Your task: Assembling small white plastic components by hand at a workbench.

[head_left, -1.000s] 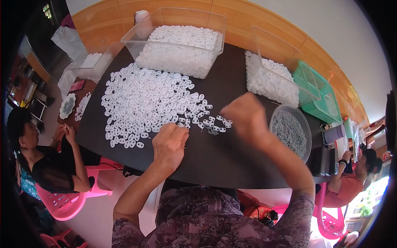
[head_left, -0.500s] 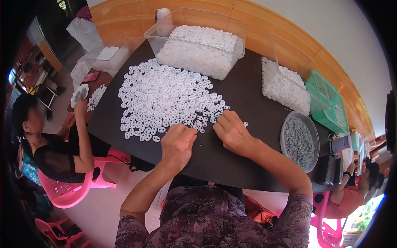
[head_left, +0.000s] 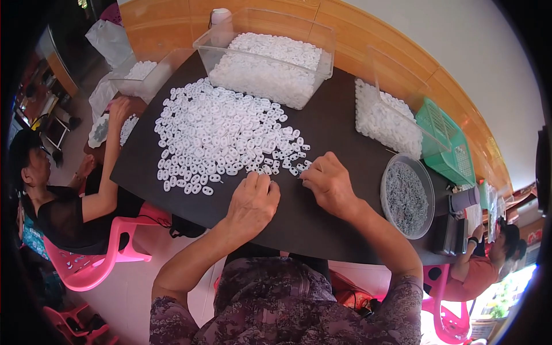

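A wide heap of small white oval pieces with two holes each (head_left: 213, 129) lies on the dark table. At its near edge, my left hand (head_left: 253, 198) has its fingers curled down and pressed together beside a few pieces; what they hold is hidden. To its right, my right hand (head_left: 329, 183) is closed in a pinch, its fingertips next to a loose cluster of white pieces (head_left: 294, 169). Whatever sits in that pinch is too small to make out.
Behind the heap stands a clear bin of white pieces (head_left: 322, 60). On the right are a second clear bin (head_left: 397, 72), a green basket (head_left: 448, 144), a round tray of small grey metal parts (head_left: 405, 198) and a purple cup (head_left: 464, 199). A co-worker (head_left: 75, 201) sits left.
My hands have shifted slightly, the right one lifting a little off the table pieces. The whole view has slid a bit. The co-worker's raised hand at left has moved up.
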A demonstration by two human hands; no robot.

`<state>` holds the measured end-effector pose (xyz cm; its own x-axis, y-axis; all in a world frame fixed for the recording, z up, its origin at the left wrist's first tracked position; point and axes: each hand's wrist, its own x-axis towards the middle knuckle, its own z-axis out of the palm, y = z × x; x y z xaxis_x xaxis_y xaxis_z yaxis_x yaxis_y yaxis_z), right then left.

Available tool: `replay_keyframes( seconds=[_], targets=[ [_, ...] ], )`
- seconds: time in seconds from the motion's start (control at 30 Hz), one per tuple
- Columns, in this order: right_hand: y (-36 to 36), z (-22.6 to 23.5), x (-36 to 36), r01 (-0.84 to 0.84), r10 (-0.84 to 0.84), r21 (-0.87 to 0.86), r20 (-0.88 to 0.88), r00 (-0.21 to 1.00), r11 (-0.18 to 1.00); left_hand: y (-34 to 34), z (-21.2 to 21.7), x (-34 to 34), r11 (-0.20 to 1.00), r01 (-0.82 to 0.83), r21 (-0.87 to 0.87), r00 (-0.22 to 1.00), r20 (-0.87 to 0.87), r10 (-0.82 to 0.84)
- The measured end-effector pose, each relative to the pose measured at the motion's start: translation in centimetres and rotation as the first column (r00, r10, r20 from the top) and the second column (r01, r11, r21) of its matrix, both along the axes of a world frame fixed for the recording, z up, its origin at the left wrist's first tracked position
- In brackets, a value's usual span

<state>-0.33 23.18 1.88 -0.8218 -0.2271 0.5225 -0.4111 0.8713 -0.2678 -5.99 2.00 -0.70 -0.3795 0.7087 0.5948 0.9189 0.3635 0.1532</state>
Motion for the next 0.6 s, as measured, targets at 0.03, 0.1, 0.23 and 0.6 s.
replay_keyframes(
  seconds=[0.03,0.1,0.23,0.6],
  targets=[
    [-0.2,-0.2,0.1,-0.001,0.001,0.004,-0.001,1.000,1.000,-0.1,0.0,0.1,1.000,0.008,-0.008,1.000,0.002,-0.008],
    [-0.2,-0.6,0.0,0.017,-0.017,0.010,-0.005,1.000,1.000,-0.2,0.3,0.3,0.999,-0.006,0.041,0.997,0.076,0.003],
    [-0.9,-0.9,-0.2,0.041,-0.040,0.124,-0.007,0.999,0.991,-0.7,0.1,0.3,0.972,-0.108,0.210,0.977,0.203,0.065],
    [-2.2,-0.2,-1.2,-0.038,0.047,0.321,-0.020,0.999,0.946,0.4,-0.3,0.6,0.985,-0.111,0.133,0.980,0.178,0.087]
  ],
)
